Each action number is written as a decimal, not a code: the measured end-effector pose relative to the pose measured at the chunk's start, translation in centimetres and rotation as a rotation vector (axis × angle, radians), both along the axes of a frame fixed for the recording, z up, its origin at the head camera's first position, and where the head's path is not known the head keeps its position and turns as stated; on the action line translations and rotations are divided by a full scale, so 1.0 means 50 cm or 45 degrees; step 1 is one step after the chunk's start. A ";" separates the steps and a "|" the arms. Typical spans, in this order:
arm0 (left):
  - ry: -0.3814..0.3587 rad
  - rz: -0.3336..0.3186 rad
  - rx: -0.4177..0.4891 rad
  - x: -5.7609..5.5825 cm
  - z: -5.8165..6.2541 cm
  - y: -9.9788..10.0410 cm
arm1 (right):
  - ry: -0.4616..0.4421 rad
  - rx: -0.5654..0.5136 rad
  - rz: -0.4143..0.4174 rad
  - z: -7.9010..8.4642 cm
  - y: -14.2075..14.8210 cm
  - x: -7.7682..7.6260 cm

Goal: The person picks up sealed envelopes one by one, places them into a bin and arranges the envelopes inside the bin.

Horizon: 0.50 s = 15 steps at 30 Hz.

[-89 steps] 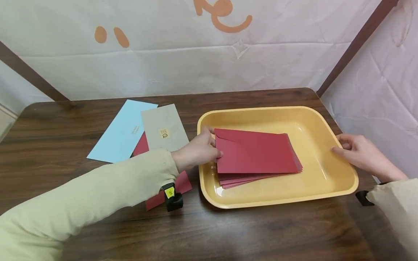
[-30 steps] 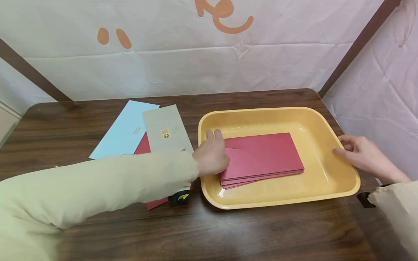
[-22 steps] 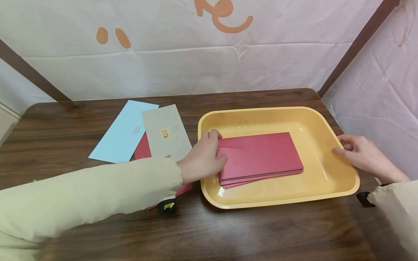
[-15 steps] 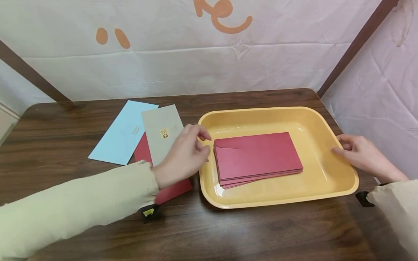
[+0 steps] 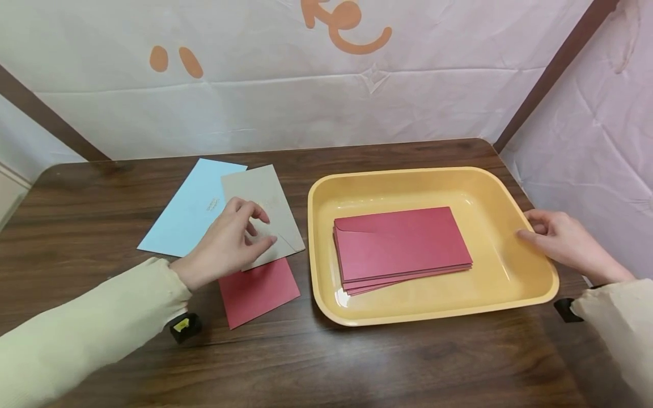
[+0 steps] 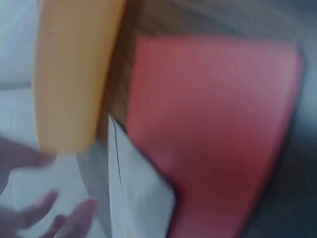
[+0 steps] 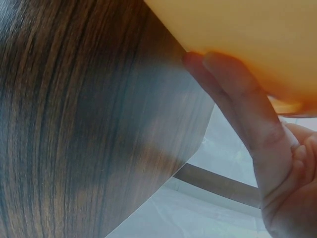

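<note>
My left hand hovers over the grey envelope, thumb and fingers parted and nothing between them. Under the grey one lies a red envelope, and a light blue envelope is behind the hand. In the left wrist view the red envelope and the grey envelope's corner look blurred. My right hand grips the right rim of a yellow tray, thumb inside; the right wrist view shows its fingers against the outer wall. A stack of red envelopes lies inside the tray.
All of this is on a dark wood-grain table. A pale cloth with orange shapes hangs behind its back edge, and another cloth panel stands on the right.
The left hand straightened a red envelope onto the stack in the tray and let go. It then moved left, out over the grey envelope. The right hand keeps its grip on the tray.
</note>
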<state>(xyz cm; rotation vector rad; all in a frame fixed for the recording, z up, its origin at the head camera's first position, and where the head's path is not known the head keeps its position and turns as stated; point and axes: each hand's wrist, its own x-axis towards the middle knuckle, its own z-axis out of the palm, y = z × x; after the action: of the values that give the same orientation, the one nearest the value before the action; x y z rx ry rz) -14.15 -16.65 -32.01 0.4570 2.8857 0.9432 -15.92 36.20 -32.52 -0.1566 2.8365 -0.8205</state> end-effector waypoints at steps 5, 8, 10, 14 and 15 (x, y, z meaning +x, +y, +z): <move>0.067 -0.200 -0.257 -0.006 -0.015 -0.040 | 0.010 0.013 0.003 0.001 -0.001 -0.001; 0.103 -0.334 -0.379 -0.014 -0.024 -0.065 | 0.014 0.015 0.002 0.001 -0.002 0.000; 0.101 -0.398 -0.434 -0.020 -0.028 -0.080 | 0.010 0.017 0.000 0.001 -0.002 0.000; 0.043 -0.445 -0.478 -0.038 -0.035 -0.100 | 0.012 0.018 0.001 0.000 -0.001 0.001; 0.032 -0.447 -0.481 -0.043 -0.035 -0.102 | 0.015 0.017 0.001 0.000 0.000 0.001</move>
<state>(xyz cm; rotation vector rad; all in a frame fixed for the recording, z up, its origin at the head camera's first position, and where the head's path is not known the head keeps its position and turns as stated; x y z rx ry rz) -16.31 -21.76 -33.78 0.8972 2.7728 0.3342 -15.87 36.18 -32.52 -0.1615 2.8520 -0.8028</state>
